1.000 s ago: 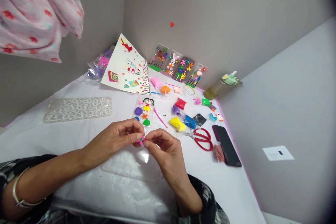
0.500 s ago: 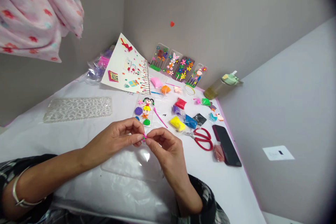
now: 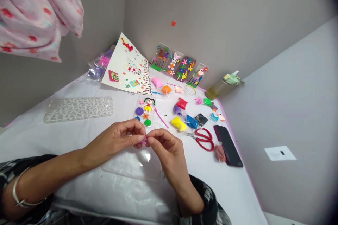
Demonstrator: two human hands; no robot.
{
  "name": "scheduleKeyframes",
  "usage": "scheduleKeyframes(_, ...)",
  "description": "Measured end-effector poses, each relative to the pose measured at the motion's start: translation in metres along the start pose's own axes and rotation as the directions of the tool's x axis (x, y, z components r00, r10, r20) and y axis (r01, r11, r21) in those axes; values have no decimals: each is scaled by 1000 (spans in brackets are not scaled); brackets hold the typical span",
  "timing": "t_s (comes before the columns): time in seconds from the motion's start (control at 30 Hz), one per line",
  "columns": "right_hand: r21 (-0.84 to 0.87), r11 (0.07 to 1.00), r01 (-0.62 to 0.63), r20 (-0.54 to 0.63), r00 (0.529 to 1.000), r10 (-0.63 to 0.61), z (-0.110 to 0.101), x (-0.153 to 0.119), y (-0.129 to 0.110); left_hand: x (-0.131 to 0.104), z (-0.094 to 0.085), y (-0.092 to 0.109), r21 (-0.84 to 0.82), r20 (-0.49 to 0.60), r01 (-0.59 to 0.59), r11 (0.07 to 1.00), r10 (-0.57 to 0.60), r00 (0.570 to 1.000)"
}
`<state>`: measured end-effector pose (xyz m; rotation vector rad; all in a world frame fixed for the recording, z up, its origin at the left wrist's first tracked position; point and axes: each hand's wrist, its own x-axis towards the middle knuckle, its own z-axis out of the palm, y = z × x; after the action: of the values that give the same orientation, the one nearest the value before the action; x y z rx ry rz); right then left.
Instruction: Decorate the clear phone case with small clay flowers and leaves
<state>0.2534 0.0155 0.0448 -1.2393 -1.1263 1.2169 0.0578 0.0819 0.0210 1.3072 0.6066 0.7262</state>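
Fingertips of my left hand (image 3: 121, 135) and right hand (image 3: 168, 148) pinched together, small pink-and-green soft-looking piece (image 3: 144, 141) held between them, transparent flat rectangular case (image 3: 129, 166) below, red-handled metal scissors (image 3: 203, 140) to the right, well apart.

A: You've got a tiny bright-pink piece (image 3: 144, 141) there, with a touch of green on it.
B: Its full outline is hidden behind your fingertips.
A: Your left hand (image 3: 126, 136) pinches one side?
B: Yes, and your right hand (image 3: 167, 149) the other, holding it up over the clear flat panel (image 3: 132, 167).
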Motion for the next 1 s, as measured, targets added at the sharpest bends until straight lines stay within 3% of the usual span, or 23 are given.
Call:
scheduleKeyframes(0.2,177,982,-68,45,997,61,-5,3,6,0,0,0,-12,-14,-15,1000,15,1000)
scheduleKeyframes(0.53,301,938,-171,110,983,144,-6,7,9,0,-2,-6,-44,13,-39,998,40,999)
scheduleKeyframes(1.0,293,939,-180,117,982,151,-3,6,8,0,-1,-7,-68,22,-54,996,56,998)
